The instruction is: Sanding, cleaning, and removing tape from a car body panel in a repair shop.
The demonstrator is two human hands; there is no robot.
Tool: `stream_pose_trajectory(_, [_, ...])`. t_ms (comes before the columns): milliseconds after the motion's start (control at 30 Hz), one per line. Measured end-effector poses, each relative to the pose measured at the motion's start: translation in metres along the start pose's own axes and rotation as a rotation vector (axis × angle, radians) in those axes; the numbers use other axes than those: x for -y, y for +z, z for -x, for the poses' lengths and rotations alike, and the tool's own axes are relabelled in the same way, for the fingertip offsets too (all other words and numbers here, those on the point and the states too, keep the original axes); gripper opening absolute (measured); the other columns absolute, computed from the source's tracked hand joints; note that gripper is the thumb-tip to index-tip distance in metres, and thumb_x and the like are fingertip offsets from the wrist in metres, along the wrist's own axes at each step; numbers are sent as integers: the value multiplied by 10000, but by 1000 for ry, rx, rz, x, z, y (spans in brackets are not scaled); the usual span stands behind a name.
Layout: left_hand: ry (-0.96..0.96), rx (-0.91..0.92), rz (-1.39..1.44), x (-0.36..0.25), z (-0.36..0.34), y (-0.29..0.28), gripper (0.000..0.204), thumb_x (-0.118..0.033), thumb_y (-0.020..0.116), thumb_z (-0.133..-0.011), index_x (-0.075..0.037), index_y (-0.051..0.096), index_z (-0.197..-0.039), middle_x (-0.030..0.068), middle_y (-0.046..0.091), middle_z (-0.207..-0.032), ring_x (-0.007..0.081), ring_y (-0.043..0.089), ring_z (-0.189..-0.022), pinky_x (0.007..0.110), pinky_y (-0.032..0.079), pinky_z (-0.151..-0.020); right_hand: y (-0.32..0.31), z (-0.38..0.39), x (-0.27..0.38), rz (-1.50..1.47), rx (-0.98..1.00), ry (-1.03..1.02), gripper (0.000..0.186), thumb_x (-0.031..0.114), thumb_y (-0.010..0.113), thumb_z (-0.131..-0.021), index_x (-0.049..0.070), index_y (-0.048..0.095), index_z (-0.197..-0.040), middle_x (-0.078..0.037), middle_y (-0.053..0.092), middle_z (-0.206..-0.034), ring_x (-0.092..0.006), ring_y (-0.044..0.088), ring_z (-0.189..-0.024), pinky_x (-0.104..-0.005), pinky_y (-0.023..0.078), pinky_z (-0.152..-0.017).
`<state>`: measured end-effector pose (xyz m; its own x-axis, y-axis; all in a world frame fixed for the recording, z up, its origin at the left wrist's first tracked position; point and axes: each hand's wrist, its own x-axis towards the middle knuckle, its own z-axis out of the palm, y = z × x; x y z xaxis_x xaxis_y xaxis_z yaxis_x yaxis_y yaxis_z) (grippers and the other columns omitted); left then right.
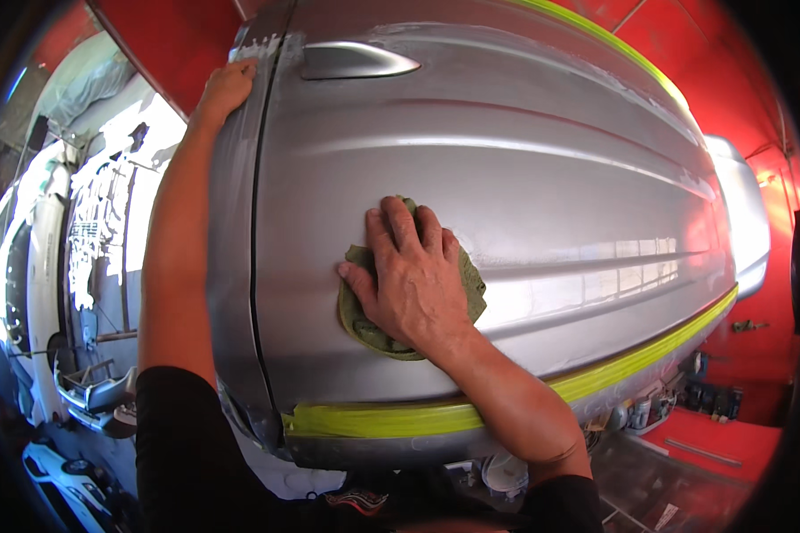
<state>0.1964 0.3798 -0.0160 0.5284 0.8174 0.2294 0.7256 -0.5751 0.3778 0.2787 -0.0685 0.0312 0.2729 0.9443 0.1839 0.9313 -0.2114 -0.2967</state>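
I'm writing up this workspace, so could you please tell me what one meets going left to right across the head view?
White car at lower left, left hand, green pad under the right hand, red tabletop.

Glossy metal panel [347, 178], matt pad [356, 325]

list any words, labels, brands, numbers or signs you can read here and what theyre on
No text can be read.
Silver panel: none seen.
Green sheet under the right hand: none seen.
Red and white print on dark clothing: too blurred.
Containers at lower right: too small.
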Motion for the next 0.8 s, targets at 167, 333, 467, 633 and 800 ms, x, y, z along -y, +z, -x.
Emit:
stream_pose_trajectory(167, [298,-109,57,4,100,-2,350,-230,496,-1057,-81,674,-1319,163,641,-1397,363,593,-1304,461,463,-1118,-2,-1,-1,2,19,18,666,440,612,-984,-60,541,-1418,-213,410,-1509,-494,405,-1355,-620,364,-1094])
stream_pose_trajectory(333, [288,-175,24,13,38,1,341,-235,496,-1055,-87,680,-1301,157,659,-1360,369,603,-1284,486,475,-1101,-3,-1,9,43,5,21,675,453,619,-978,-58,547,-1414,-214,420,-1501,-492,414,-1348,-627,376,-1080])
stream_pose_trajectory(467, [121,-89,-165,28,-30,3,370,-279,474,-1070,-123,651,-1354,136,642,-1397,387,615,-1256,452,479,-1103,-4,-6,15,21,28,-7,678,458,623,-975,-52,548,-1417,-215,426,-1500,-487,419,-1347,-615,378,-1079])
stream_pose_trajectory(633, [301,-51,-65,0,32,7,381,-238,477,-1074,-123,621,-1407,126,595,-1466,337,561,-1348,453,440,-1143,-3,0,2,52,47,20,674,453,616,-979,-50,548,-1422,-217,428,-1516,-475,423,-1348,-587,366,-1093])
stream_pose_trajectory(800, [431,-16,79,-7,159,-25,364,-172,485,-1075,-126,620,-1410,124,577,-1490,315,482,-1439,457,385,-1198,-3,-2,6,50,40,28,672,457,607,-984,-55,559,-1417,-218,431,-1525,-481,422,-1356,-598,359,-1099])
